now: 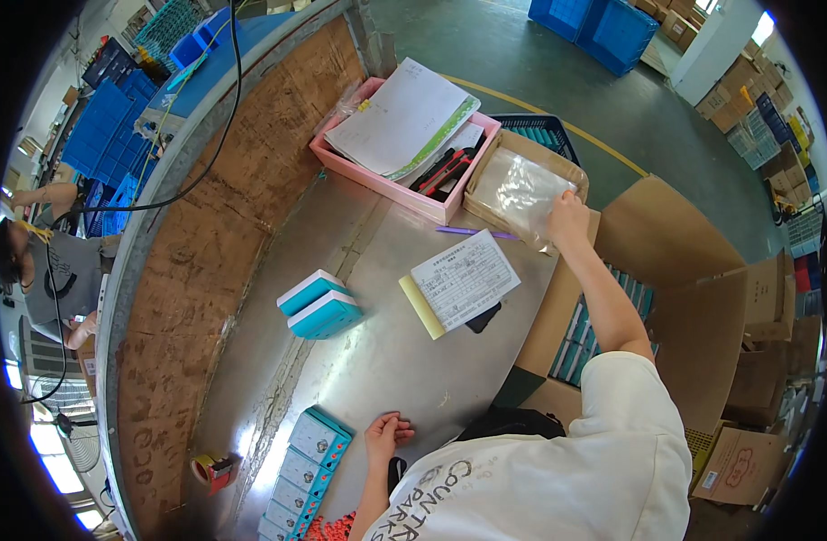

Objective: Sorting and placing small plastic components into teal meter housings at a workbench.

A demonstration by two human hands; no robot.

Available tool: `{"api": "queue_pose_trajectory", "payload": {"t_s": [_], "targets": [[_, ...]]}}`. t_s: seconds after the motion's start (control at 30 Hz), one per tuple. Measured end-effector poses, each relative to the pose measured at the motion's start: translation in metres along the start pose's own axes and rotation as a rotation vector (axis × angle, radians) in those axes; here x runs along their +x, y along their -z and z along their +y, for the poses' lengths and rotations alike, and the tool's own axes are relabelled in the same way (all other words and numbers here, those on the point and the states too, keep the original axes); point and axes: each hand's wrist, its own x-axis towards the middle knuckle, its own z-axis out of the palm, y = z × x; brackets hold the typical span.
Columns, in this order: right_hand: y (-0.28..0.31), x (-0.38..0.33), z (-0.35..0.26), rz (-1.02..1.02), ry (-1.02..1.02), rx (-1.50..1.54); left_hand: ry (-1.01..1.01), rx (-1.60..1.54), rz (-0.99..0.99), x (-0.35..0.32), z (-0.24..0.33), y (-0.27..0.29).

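My right hand [568, 219] reaches to the far edge of the table, its fingers closed on the edge of a clear plastic bag [526, 185]. That bag lies on a shallow cardboard tray [485, 207]. Near the table's front edge, my left hand [388, 435] rests with loosely bent fingers and nothing seen in it. To its left stands a row of teal and grey boxes [298, 469]. Two teal and white boxes [325, 311] stand side by side on the mid table. A pad of filled-in forms [467, 279] lies between my hands, over a dark object [485, 317].
A pink bin [386, 187] holds papers and red-black tools; a purple pen [476, 232] lies before it. At right, an open carton [693, 298] holds teal packs. A tape roll [213, 471] sits near the wooden side wall [215, 243]. Another person [62, 270] is beyond it.
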Motion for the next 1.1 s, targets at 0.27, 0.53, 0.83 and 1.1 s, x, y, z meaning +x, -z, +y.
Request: {"api": "queue_pose_trajectory", "payload": {"t_s": [0.27, 0.53, 0.83, 1.1], "targets": [[0.068, -0.003, -0.024, -0.437, -0.043, -0.050, -0.025, 0.002, -0.009, -0.001, 0.000, -0.002], [0.015, 0.024, -0.042, -0.119, 0.529, 0.584, -0.027, 0.010, -0.010, 0.003, -0.002, 0.000], [0.021, 0.062, -0.077, 0.031, 0.287, 0.621, -0.017, -0.013, -0.014, 0.001, -0.001, 0.001], [0.010, 0.149, -0.171, -0.340, -0.371, 1.643, 0.007, 0.010, 0.006, -0.003, 0.002, 0.002]]}}
